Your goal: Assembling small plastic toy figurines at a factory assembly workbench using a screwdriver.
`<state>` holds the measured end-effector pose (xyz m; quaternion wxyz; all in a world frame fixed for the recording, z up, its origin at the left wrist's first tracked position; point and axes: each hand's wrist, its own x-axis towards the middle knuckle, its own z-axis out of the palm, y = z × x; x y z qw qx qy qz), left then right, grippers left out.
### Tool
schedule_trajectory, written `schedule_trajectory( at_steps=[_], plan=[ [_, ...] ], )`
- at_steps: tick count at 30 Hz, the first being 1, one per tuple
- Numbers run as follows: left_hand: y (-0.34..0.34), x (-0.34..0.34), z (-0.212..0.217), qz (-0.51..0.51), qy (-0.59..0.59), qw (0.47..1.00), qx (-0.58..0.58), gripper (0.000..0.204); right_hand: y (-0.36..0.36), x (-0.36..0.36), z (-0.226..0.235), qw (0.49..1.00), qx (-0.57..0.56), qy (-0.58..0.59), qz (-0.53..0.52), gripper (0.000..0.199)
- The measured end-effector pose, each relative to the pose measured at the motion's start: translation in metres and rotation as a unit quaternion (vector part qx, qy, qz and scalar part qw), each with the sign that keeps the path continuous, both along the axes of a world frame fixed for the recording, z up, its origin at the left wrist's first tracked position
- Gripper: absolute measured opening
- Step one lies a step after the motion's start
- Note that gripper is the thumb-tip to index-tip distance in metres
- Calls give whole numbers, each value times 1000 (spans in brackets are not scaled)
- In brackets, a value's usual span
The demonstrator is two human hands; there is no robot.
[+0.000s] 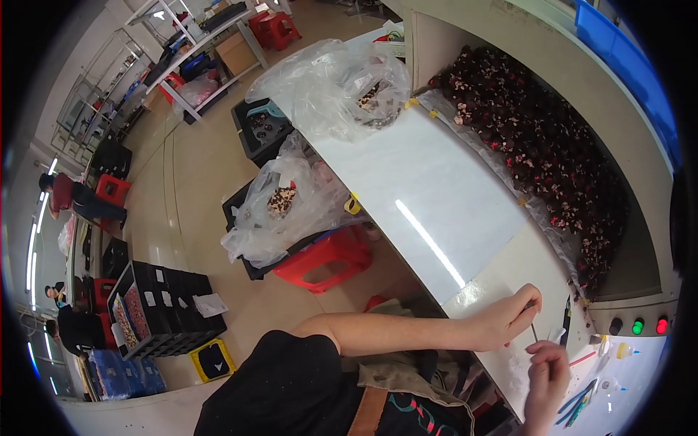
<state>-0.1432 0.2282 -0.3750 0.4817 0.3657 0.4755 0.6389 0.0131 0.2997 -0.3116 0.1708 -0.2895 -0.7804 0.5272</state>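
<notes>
Over the near end of the white worktable [472,291], my left hand [505,320] is closed, its fingertips pinched round something too small to make out. My right hand [549,374] is just below it, fingers curled in a pinch. Between the two hands runs a thin metal rod [534,332], its lower end at my right fingertips and its upper end by my left fingers. A black slim tool [566,312] lies beyond my left hand, and a red thin stick [582,359] is to the right of my right hand.
A large heap of small dark brown and red pieces [538,152] fills the cabinet bay along the table's far side. Pliers [578,402] lie at lower right near green and red round buttons [638,326]. Plastic bags [342,87] cover the table's far end; a red stool [327,258] holds a crate.
</notes>
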Motion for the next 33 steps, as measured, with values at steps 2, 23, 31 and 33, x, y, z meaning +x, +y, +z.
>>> schedule_trajectory(
  at_steps=[2, 23, 31, 33],
  plan=[
    [5, 2, -4, 1, -11, 1000, 9, 14, -17, -2, -20, 972, 232, 28, 30, 9],
    [-13, -32, -26, 94, 6, 994, 56, 10, -11, -62, 18, 984, 102, -97, 106, 16],
    [-15, -25, -34, 80, 25, 993, 84, 14, 15, -67, 45, 973, 15, -149, 176, 9],
    [-12, -22, -29, 64, 31, 992, 100, 14, 16, -62, 55, 968, 27, -173, 178, 9]
  ],
)
